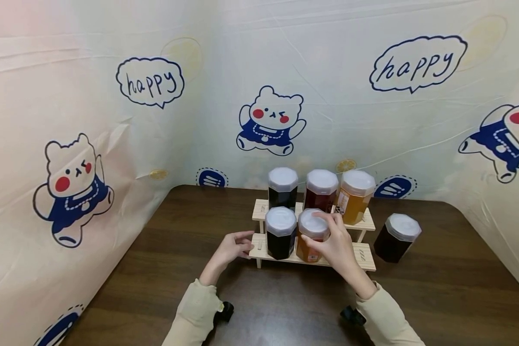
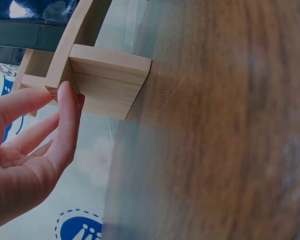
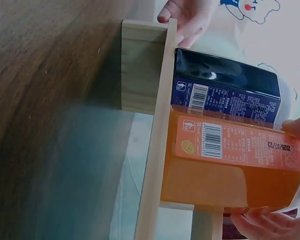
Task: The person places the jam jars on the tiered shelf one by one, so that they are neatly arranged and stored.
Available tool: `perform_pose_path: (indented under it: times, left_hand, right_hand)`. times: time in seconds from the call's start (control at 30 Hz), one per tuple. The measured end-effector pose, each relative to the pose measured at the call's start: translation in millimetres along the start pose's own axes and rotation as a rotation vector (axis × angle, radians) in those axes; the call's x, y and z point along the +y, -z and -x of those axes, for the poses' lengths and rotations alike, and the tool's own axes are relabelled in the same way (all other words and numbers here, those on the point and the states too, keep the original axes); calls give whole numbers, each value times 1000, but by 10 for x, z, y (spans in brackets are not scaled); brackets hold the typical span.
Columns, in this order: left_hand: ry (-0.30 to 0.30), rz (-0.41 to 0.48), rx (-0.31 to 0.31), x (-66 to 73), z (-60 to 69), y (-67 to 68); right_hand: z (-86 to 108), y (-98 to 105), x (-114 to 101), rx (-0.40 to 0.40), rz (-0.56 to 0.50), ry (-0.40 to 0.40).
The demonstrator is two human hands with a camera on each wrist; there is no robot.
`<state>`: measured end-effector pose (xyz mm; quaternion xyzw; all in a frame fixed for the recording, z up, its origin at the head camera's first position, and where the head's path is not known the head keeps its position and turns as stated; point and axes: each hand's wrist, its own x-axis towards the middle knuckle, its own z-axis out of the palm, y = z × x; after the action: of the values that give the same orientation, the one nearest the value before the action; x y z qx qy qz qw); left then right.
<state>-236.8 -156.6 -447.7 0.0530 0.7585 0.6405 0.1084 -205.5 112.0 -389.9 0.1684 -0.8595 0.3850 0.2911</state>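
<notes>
My right hand (image 1: 338, 246) grips an orange jar (image 1: 304, 249) near its white lid, thumb on one side and fingers on the other. In the right wrist view the orange jar (image 3: 230, 175) stands on the lower step of a two-step wooden rack (image 1: 364, 255), close beside a dark jar (image 1: 280, 242). My left hand (image 1: 231, 249) pinches the left end of the lower step. The left wrist view has the thumb and index finger of that hand (image 2: 35, 150) at the corner of the wooden board (image 2: 65, 55).
On the rack's upper step stand a black jar (image 1: 282, 196), a dark red jar (image 1: 317, 199) and an amber jar (image 1: 355, 206). Another dark jar (image 1: 391, 245) is on the brown table (image 1: 190, 211) to the right of the rack. A printed cloth (image 1: 328, 120) hangs behind.
</notes>
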Motion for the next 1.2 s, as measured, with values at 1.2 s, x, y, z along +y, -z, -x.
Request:
perform_pose_path:
  times: [1.2]
  left_hand:
    - [-21, -22, 14, -18, 2, -5]
  right_hand:
    - [84, 362, 116, -99, -39, 37]
